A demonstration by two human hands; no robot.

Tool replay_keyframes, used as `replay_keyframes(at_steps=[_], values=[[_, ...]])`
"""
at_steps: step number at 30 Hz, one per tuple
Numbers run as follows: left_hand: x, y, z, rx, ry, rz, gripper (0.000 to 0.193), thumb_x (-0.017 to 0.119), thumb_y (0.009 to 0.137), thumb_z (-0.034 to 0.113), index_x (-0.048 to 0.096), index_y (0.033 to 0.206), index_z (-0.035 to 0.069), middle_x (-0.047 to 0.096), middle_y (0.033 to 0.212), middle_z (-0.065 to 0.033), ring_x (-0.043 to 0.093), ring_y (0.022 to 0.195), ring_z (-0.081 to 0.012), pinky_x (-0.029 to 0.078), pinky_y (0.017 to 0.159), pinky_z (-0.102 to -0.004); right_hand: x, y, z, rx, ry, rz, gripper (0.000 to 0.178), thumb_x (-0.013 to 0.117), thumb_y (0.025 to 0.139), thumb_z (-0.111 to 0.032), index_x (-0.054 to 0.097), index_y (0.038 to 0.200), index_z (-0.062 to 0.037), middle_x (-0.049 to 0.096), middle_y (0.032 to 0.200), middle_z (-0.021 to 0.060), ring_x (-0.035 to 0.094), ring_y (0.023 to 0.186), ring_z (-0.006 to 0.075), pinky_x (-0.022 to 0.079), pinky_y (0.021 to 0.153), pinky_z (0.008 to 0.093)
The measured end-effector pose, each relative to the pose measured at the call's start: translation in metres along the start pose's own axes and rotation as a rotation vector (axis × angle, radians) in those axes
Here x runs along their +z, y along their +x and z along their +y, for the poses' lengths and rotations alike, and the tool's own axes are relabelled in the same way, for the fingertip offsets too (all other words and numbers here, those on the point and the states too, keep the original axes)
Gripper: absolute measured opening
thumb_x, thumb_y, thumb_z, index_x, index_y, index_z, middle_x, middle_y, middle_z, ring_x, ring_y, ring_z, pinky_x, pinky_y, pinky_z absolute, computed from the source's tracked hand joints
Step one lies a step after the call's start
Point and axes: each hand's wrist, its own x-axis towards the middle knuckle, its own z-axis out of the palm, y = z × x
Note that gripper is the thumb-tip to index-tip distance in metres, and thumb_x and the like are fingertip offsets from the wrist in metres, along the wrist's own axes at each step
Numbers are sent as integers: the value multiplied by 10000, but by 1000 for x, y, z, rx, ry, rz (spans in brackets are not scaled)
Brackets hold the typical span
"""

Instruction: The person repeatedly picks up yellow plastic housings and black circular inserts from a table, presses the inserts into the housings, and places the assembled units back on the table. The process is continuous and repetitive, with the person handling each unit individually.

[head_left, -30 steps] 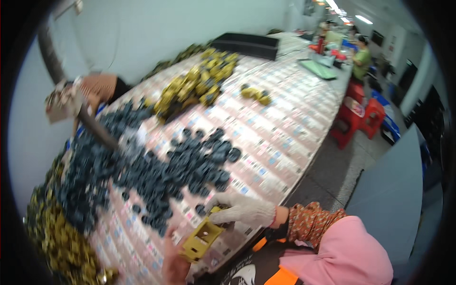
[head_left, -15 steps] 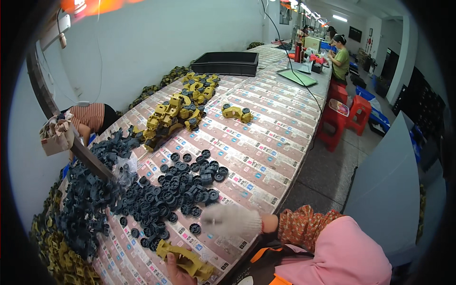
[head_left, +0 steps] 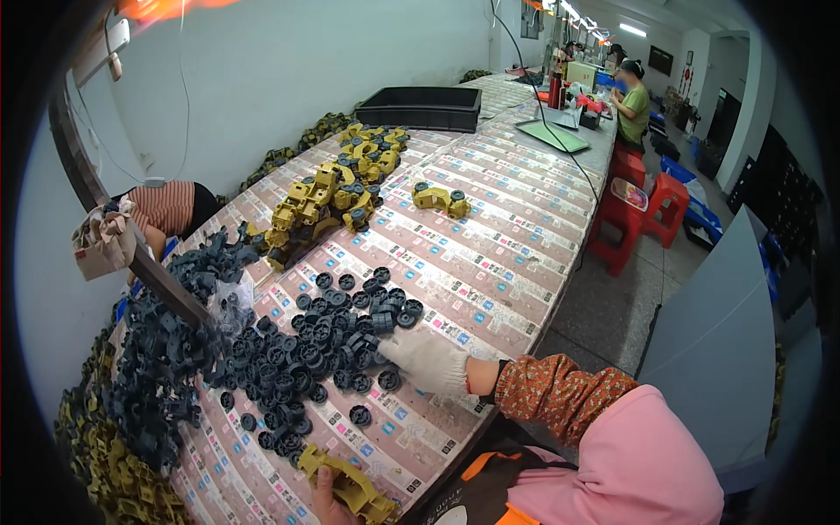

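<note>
My left hand (head_left: 325,503) is at the lower edge, closed on a yellow plastic toy vehicle body (head_left: 354,490), the thumb against its side. The part lies tilted over the table's near edge. Wearing a white knitted glove, my right hand (head_left: 427,360) reaches from the right into the near right side of a pile of black toy wheels (head_left: 302,354). Its fingertips meet the wheels there, and whether they grip one is not clear. A loose wheel (head_left: 389,380) lies just below the glove, and another wheel (head_left: 360,416) sits nearer to me.
Dark plastic parts (head_left: 162,367) heap at left beside a slanted post (head_left: 166,293). Yellow vehicle bodies with wheels (head_left: 306,210) pile farther back; one wheeled body (head_left: 440,201) stands apart. Beyond are a black bin (head_left: 420,112) and green tray (head_left: 551,136). A person (head_left: 171,210) bends at left.
My right hand has moved away from me, up to the wheel pile. A wheel near its fingers has shifted toward me. My left hand still holds the yellow body, slightly lower.
</note>
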Motion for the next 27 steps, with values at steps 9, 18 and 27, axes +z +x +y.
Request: replay_keyframes(at_steps=[9,18,27], values=[[16,-9,8,21,-19,-31,398,617,1084,272,582,1425,71,687,1200,-43,680,1048,-189,572,870,-337,-38,-38,-25,62,257,169,272,629,911,-117,649,1170,-35,650,1004,228,658,954,416,550,862,485],[29,0,-16,-52,-121,-180,481,541,1112,429,470,1463,109,683,1073,-87,729,855,-220,633,713,-355,-10,-39,-76,439,1305,-339,372,511,1070,-203,593,1382,-19,641,1045,40,642,903,125,536,822,289],[38,-15,-16,184,-11,-217,645,551,1103,438,251,1630,217,556,1349,-75,671,1096,-213,617,883,-371,0,-40,-119,387,1376,-371,411,482,1085,-174,511,1462,-14,637,1137,58,643,929,120,566,838,304]])
